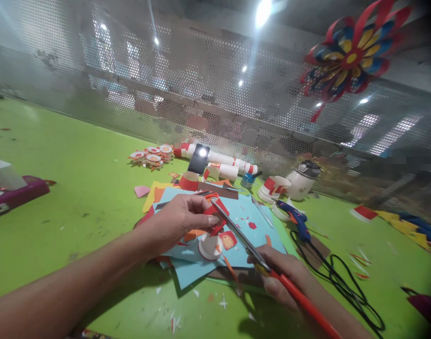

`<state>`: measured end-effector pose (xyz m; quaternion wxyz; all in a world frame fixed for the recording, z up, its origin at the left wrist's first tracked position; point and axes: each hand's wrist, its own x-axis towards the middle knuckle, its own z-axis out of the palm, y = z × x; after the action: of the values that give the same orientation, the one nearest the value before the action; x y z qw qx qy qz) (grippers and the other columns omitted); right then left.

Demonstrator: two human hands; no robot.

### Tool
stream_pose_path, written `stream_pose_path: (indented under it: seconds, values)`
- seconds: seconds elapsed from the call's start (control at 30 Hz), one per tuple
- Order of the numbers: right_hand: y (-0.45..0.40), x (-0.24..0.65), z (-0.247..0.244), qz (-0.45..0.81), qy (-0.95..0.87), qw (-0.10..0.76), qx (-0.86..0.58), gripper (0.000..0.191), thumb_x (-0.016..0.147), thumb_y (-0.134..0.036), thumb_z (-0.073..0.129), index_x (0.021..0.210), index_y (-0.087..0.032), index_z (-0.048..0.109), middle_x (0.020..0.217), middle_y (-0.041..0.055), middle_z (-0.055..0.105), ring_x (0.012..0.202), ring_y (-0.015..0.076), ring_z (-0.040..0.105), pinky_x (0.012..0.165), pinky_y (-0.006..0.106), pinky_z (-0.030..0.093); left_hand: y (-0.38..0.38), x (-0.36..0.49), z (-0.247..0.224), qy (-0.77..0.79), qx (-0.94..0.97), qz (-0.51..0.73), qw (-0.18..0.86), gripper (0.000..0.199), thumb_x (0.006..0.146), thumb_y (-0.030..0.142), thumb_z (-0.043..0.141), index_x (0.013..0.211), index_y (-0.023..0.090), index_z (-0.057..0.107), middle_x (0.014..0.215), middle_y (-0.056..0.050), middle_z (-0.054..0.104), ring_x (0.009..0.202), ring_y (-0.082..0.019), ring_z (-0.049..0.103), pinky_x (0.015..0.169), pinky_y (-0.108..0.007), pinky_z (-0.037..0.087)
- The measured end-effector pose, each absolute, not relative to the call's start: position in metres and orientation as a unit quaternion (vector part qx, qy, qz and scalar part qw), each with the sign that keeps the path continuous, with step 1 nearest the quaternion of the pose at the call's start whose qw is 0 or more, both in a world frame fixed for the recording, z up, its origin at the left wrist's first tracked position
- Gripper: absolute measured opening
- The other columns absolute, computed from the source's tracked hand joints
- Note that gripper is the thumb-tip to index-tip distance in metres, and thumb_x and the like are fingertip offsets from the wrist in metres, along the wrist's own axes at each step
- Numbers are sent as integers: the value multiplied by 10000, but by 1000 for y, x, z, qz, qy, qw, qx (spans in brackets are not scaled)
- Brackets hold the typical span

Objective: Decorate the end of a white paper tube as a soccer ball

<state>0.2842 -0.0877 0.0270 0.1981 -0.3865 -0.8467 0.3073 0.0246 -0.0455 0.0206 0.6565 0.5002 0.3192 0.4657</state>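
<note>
Between the thumb and fingers of my left hand (182,219) is a piece of red paper (219,214), held above the paper pile. My right hand (280,273) grips a pair of scissors (245,242) with red handles. Its long blades point up and left, with their tips at the red paper. Below lie sheets of light blue paper (190,270), strewn with small red scraps. A small white paper disc (210,246) rests on them, beside a red square with a gold emblem (228,240).
A blue glue gun (298,219) with a looping black cord (345,282) lies right. Behind the pile are a phone (199,159), white-and-red paper tubes (229,162), a blue ink bottle (248,180) and a white jar (303,181). Stacked paper discs (153,157) stand back left; a perforated screen (201,84) runs behind.
</note>
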Motion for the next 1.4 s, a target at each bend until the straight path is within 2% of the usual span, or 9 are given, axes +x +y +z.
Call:
stream_pose_path:
  seconds: [0.23,0.37,0.6,0.77,0.9,1.03,1.2,1.4]
  values:
    - [-89,286,24,285,-847,207,-397,432,940,-568,425,952,-188,630,712,32,623,633,160,545,572,244,444,-45,25,17,337,510,452,650,211,662,267,817,630,146,647,663,-36,689,627,-135,593,617,-265,418]
    - [-83,289,19,271,-841,194,-426,391,954,-533,418,980,-186,597,717,29,623,605,147,526,541,238,407,-43,25,17,330,491,462,661,202,656,241,824,620,144,651,666,-22,692,633,-126,602,653,-270,443]
    - [-74,287,4,277,-816,206,-463,493,906,-660,390,1011,-197,527,595,-28,515,520,133,422,499,246,355,-41,25,16,315,471,508,649,181,684,222,823,665,134,666,668,-9,690,647,-114,620,697,-261,471]
    - [-78,286,4,266,-819,222,-457,517,903,-679,356,1033,-204,513,650,-17,492,589,149,427,546,258,358,-43,27,16,319,431,557,634,216,682,232,836,660,146,639,687,3,692,705,-122,643,736,-257,476]
    - [-82,281,6,288,-816,231,-445,521,895,-693,359,989,-209,528,723,-1,498,638,151,437,557,250,363,-47,29,18,319,433,572,619,163,717,232,812,710,149,673,723,1,700,722,-120,642,749,-253,484]
    - [-86,275,11,309,-807,245,-439,565,880,-729,341,1006,-213,535,686,-17,474,616,144,427,569,255,354,-50,31,20,320,422,594,605,132,745,231,788,729,156,681,742,3,702,716,-117,642,763,-257,500]
    - [-92,271,17,325,-793,247,-453,601,851,-764,354,1039,-225,540,698,-9,524,597,142,450,572,265,351,-53,33,20,330,421,599,595,128,767,251,775,748,157,691,770,-10,710,735,-117,635,762,-249,500]
    - [-94,267,17,300,-791,262,-464,539,888,-700,379,1045,-226,584,768,26,604,637,159,506,577,260,398,-56,34,18,333,425,618,571,123,777,285,770,790,176,715,812,-15,721,793,-135,642,797,-270,485]
